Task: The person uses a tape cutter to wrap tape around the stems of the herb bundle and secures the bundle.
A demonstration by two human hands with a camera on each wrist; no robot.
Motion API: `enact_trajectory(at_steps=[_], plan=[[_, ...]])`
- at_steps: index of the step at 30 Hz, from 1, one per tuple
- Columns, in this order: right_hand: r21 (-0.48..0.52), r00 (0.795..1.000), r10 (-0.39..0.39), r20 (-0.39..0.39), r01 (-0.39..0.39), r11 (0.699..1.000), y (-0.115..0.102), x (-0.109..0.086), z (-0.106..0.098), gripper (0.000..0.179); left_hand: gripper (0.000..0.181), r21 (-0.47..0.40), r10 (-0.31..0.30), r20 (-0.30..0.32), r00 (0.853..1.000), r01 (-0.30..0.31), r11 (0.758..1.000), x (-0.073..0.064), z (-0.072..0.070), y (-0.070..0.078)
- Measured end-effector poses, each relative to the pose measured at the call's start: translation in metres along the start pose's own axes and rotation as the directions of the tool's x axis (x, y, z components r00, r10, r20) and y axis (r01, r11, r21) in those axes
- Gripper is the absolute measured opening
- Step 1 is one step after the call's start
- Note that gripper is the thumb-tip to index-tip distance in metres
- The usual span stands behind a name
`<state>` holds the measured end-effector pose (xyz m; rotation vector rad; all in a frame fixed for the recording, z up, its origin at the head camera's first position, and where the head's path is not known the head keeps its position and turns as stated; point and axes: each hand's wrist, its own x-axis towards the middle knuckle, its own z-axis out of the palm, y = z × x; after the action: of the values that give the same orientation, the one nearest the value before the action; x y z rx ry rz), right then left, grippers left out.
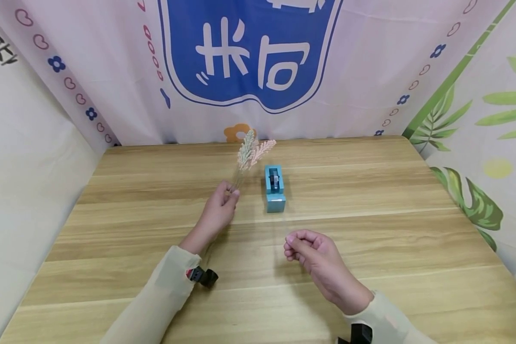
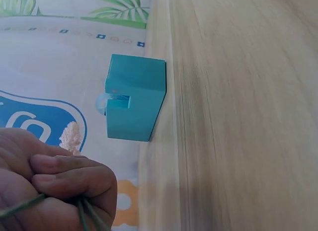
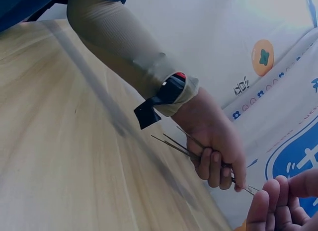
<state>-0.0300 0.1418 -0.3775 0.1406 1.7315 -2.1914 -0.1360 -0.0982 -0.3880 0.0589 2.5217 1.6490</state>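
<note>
My left hand [image 1: 218,205] grips the thin stems of a few artificial flower sprigs [image 1: 254,152], one pale green and others pink, tilted up over the table. Their dark green stems [image 3: 173,144] stick out below the fist in the right wrist view. A blue tape dispenser [image 1: 275,203] stands just right of the sprigs, its roll set in the top slot. In front of it, my right hand [image 1: 320,263] has thumb and forefinger pinched together. A barely visible strip of clear tape [image 1: 285,220] runs from the dispenser's front toward those fingertips.
The wooden table [image 1: 133,215] reaches back to a printed curtain [image 1: 124,71] with a blue emblem. Further printed cloth with green leaves [image 1: 481,200] hangs on the right, and a white cloth [image 1: 30,157] on the left. Each wrist carries a small black camera [image 1: 203,276].
</note>
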Motion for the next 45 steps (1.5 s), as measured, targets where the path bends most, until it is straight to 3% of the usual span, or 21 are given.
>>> enact_trajectory(at_steps=[6,14,18,28,31,37,45], plan=[[0.012,0.999,-0.031,0.013,0.03,0.999,-0.005,0.0,-0.001,0.006,0.035,0.008,0.014,-0.028,1.0,-0.014,1.0,-0.013,-0.008,0.001],[0.014,0.998,-0.068,0.018,0.068,0.998,-0.016,0.001,-0.004,0.008,0.027,-0.069,0.113,0.001,0.994,-0.112,0.991,-0.034,-0.021,-0.007],[0.021,0.996,-0.084,0.021,0.084,0.996,-0.023,0.003,-0.005,0.008,0.026,-0.048,0.157,0.006,0.988,-0.157,0.986,-0.047,-0.028,-0.008],[0.063,0.995,-0.092,0.031,0.089,0.994,-0.041,0.007,-0.004,0.009,0.026,0.037,0.285,-0.074,0.956,-0.283,0.958,-0.071,-0.057,-0.015],[0.075,0.994,-0.109,0.026,0.107,0.991,-0.046,0.011,-0.005,0.011,0.026,0.053,0.307,-0.052,0.95,-0.305,0.951,-0.076,-0.064,-0.019],[0.076,0.992,-0.128,0.018,0.126,0.989,-0.061,0.019,-0.005,0.016,0.024,0.136,0.382,0.022,0.924,-0.381,0.915,-0.085,-0.071,-0.028],[0.071,0.99,-0.141,0.015,0.14,0.988,-0.075,0.028,-0.005,0.019,0.02,0.216,0.373,0.103,0.922,-0.387,0.897,-0.089,-0.074,-0.037]])
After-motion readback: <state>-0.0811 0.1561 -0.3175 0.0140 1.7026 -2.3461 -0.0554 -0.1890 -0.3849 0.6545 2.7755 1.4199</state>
